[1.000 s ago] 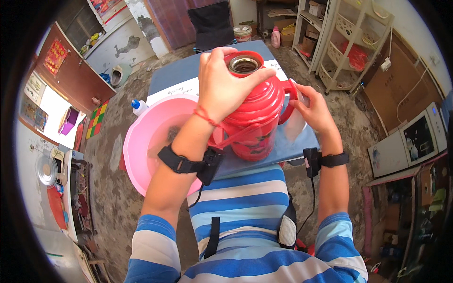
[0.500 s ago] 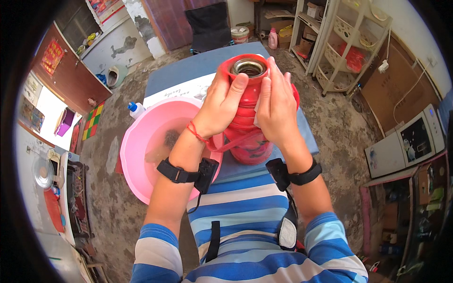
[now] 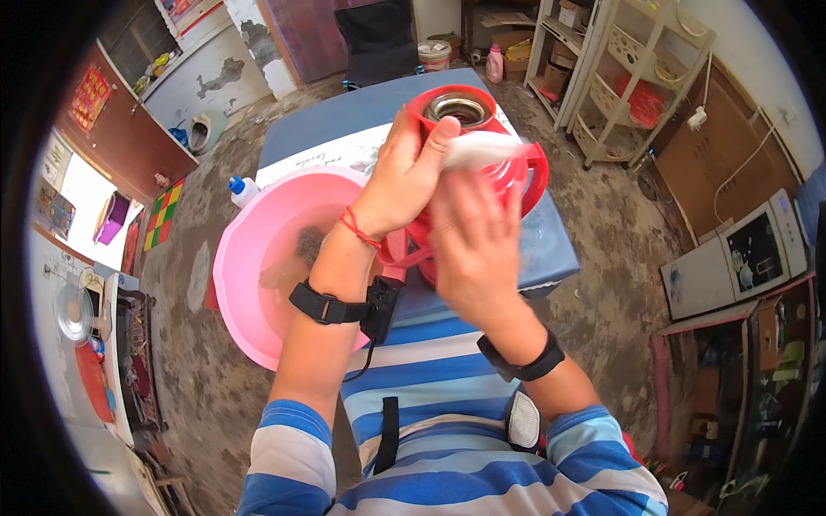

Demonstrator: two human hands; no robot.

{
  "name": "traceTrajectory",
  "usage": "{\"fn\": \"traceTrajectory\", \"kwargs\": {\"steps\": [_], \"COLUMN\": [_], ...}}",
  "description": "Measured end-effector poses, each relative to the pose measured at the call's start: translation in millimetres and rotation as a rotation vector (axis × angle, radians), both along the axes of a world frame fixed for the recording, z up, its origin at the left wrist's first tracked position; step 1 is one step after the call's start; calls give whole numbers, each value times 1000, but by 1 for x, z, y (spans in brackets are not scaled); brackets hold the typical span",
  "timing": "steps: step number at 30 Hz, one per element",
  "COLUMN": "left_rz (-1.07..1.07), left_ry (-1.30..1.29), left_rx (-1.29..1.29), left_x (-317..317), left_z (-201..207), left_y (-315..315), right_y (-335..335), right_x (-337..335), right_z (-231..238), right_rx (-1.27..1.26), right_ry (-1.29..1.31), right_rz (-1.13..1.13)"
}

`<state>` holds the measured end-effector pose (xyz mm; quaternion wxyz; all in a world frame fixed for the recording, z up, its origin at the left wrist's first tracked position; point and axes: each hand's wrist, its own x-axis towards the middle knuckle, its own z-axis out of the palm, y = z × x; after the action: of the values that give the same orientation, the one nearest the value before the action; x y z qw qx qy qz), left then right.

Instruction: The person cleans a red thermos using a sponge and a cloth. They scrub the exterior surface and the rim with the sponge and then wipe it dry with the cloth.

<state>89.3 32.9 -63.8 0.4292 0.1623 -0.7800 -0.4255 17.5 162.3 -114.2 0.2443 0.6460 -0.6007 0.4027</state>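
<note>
A red thermos flask (image 3: 503, 176) stands on the blue table in front of me, its metal-rimmed mouth uncovered and its handle on the right. My left hand (image 3: 409, 168) is wrapped round the upper left side, thumb near the rim. In front of the flask, my right hand (image 3: 473, 236) is smeared by motion, with a white cloth (image 3: 486, 150) at its fingers pressed across the flask just below the neck. A red strap hangs from the flask by my left wrist. Left of it is a pink basin (image 3: 237, 284) of cloudy water with a dark scrubber (image 3: 310, 247) in it.
A white bottle with a blue cap (image 3: 243, 190) stands behind the basin on the blue table (image 3: 344, 112). A black chair (image 3: 376, 41) is beyond the table. To the right are a plastic rack (image 3: 632, 86) and a white cabinet (image 3: 731, 258).
My right hand has moved from the flask's right side round to its front, lower and further left, and the white cloth now shows more fully. My left hand keeps its grip.
</note>
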Motion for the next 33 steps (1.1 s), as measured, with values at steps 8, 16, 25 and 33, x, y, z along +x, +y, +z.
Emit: {"fn": "traceTrajectory", "kwargs": {"steps": [8, 16, 25, 33], "left_rz": [-77, 32, 77, 90], "left_ry": [-37, 62, 64, 42], "left_rx": [103, -15, -67, -73], "left_x": [-2, -5, -6, -6], "left_z": [-2, -6, -6, -6], "left_y": [-2, 0, 2, 3], "right_y": [0, -9, -11, 5], "right_x": [8, -59, -52, -28], "right_z": [-13, 24, 14, 15], "right_rx": [-48, 126, -139, -151], "right_ry": [-162, -336, -242, -79], "right_rz": [-94, -50, -31, -161]}}
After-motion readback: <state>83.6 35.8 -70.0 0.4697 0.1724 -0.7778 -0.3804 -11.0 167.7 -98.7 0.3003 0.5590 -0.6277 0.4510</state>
